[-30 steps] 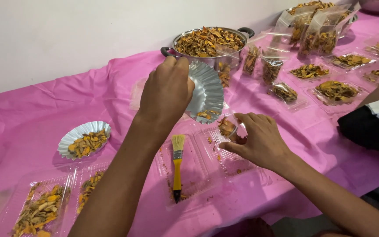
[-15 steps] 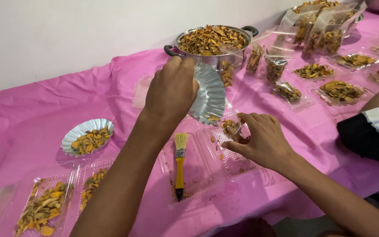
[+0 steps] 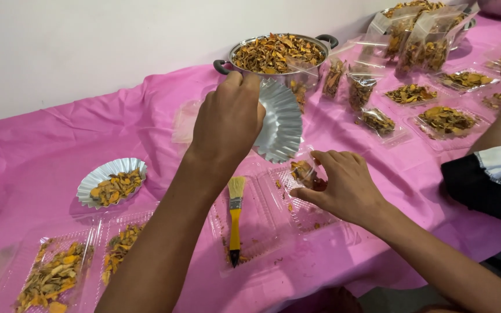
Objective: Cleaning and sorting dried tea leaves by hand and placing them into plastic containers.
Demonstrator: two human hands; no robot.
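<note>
My left hand [image 3: 227, 119] holds a fluted silver foil dish [image 3: 279, 122] tipped up on edge above the pink table. My right hand [image 3: 340, 185] pinches a small clear bag [image 3: 304, 173] with orange-brown dried pieces, just under the dish's lower rim. Below both hands lies an open clear plastic clamshell tray [image 3: 276, 223] with a few crumbs. A small yellow-handled brush [image 3: 235, 217] rests in its left half.
A metal pot [image 3: 276, 55] full of dried pieces stands at the back. Filled clear bags [image 3: 418, 40] and trays [image 3: 447, 120] lie to the right. A second foil dish [image 3: 111, 182] and filled trays [image 3: 53, 278] sit left. Another person's sleeve [image 3: 488, 179] enters at right.
The view has shifted slightly. My left hand has kept the foil dish tilted over the bag, and my right hand has stayed at the bag.
</note>
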